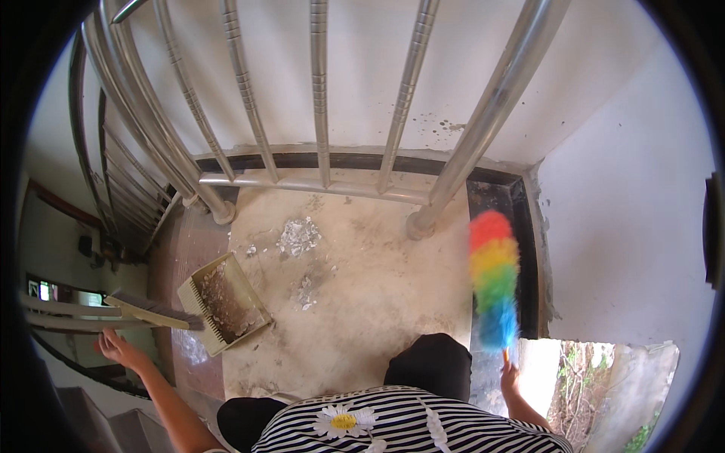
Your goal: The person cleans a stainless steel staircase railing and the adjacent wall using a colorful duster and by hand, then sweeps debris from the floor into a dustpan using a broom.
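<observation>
My right hand (pixel 510 378) is closed on the handle of a rainbow-coloured feather duster (pixel 494 277), whose slightly blurred head extends over the dark floor border by the right wall. At the lower left, my left hand (pixel 120 346) is at a pale railing bar (pixel 85 323); whether it grips the bar is unclear. Beside that hand, a soft-bristled hand brush (pixel 156 312) lies across the railing bars. A cream dustpan (pixel 254 294) on the floor holds grey-brown debris and flakes. Small piles of white flakes (pixel 299 236) lie on the beige floor to its right.
A metal balustrade (pixel 320 90) stands ahead, its thick post (pixel 422 223) meeting the floor near the right. White walls rise beyond it and at the right (pixel 628 226). Stair steps (pixel 85 410) go down at the lower left. An opening (pixel 583 385) at the lower right shows plants outside.
</observation>
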A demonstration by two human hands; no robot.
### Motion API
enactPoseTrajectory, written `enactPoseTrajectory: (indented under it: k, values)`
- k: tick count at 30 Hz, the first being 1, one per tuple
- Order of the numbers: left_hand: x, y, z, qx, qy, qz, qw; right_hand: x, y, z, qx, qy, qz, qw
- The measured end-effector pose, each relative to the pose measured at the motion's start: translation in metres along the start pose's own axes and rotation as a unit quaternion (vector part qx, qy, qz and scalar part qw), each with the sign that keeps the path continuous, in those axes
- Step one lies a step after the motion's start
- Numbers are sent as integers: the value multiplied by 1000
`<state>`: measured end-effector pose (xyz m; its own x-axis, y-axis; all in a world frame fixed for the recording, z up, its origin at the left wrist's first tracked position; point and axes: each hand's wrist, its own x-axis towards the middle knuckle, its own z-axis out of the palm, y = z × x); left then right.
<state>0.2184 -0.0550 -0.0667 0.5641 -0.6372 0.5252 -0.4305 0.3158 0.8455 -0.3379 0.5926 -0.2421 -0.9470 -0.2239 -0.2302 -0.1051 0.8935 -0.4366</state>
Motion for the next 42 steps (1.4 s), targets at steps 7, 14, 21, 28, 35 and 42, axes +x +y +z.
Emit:
enactPoseTrajectory:
  k: [7,14,21,28,35,42]
  values:
    - [-71,22,20,152,-82,90,981,158,-113,17,-202,-44,3,978]
    - [-110,63,49,110,-230,64,965,211,-188,11,-327,-97,-132,931]
    - [-129,40,37,110,-298,-45,947,270,-162,-32,-341,-33,-243,908]
    - [-151,39,48,137,-329,-48,933,346,-244,5,-321,-44,-268,907]
    - [-172,50,58,186,-355,-46,915,359,-388,78,-341,-144,-373,851]
    - [-175,49,55,184,-343,-54,920,371,-359,52,-294,-111,-489,814]
